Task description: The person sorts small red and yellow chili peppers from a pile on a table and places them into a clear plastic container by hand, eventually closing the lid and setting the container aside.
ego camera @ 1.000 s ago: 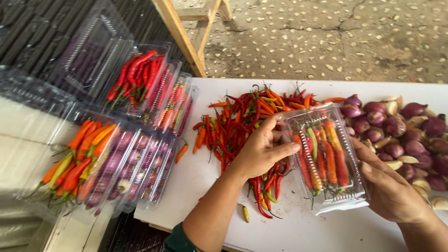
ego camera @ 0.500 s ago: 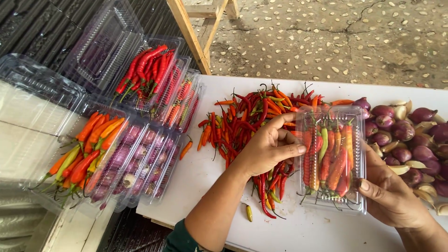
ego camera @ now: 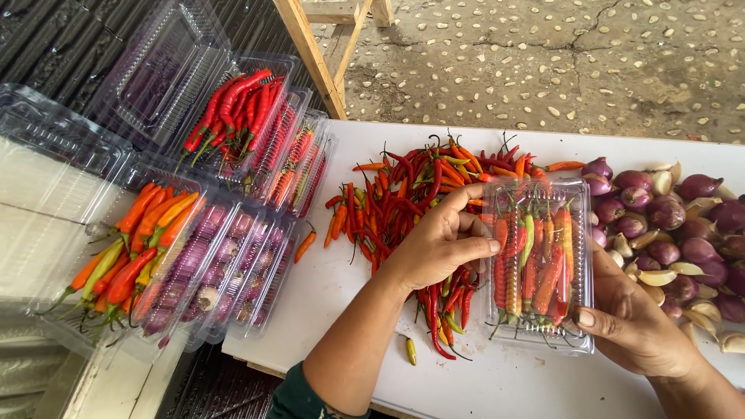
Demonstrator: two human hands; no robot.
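We see our left hand [ego camera: 442, 244] gripping the left edge of a clear plastic clamshell box [ego camera: 539, 264] packed with red, orange and green chillies, while our right hand [ego camera: 632, 326] grips its near right corner. It sits mid-table, between the loose chilli pile [ego camera: 403, 194] and shallots [ego camera: 675, 225]. We judge the lid is being closed; next, press it shut evenly.

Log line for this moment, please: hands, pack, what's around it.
left hand: presses pack's left edge | right hand: grips pack's right corner | clear chili pack: closed, flat on white table | loose chili pile left | shallots right
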